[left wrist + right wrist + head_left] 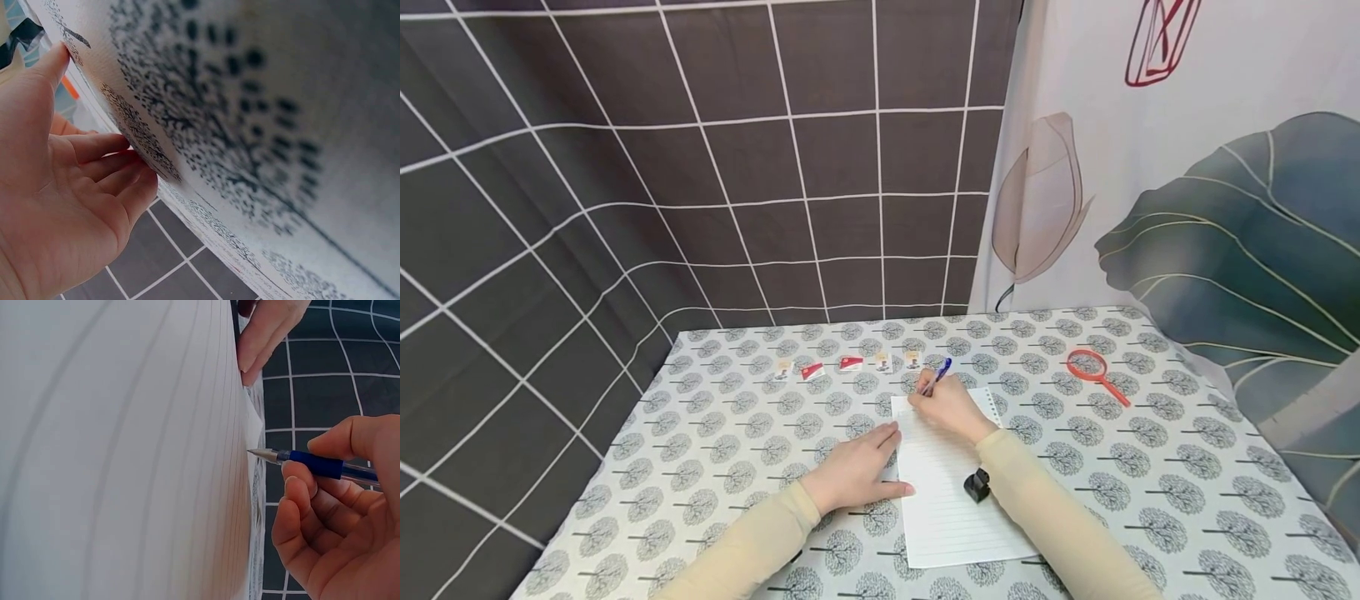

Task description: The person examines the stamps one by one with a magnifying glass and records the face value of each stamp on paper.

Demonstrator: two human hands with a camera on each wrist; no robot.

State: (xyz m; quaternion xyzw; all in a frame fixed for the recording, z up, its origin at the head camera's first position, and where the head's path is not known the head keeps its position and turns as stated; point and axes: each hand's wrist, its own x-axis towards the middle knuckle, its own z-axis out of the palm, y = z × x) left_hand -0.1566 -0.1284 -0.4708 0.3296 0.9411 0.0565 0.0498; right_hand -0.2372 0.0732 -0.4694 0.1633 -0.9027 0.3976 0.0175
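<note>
A sheet of lined paper (947, 517) with a punched top edge lies on the table. My right hand (953, 406) pinches a blue pen (937, 377) over the upper part of the sheet. In the right wrist view, thumb and fingers hold the pen (319, 464) by its blue grip, and its metal tip is at the paper; whether it touches I cannot tell. My left hand (859, 468) rests palm down with fingers extended at the sheet's left edge. The left wrist view shows the left hand (81, 181) with its fingertips against the tree-print cloth.
Beyond the paper lies a row of small cards, some with photos (783, 370) and some red and white (851, 364). A red magnifying glass (1116, 392) lies to the right. A small black device (977, 485) is at the right wrist. Curtains hang behind the table.
</note>
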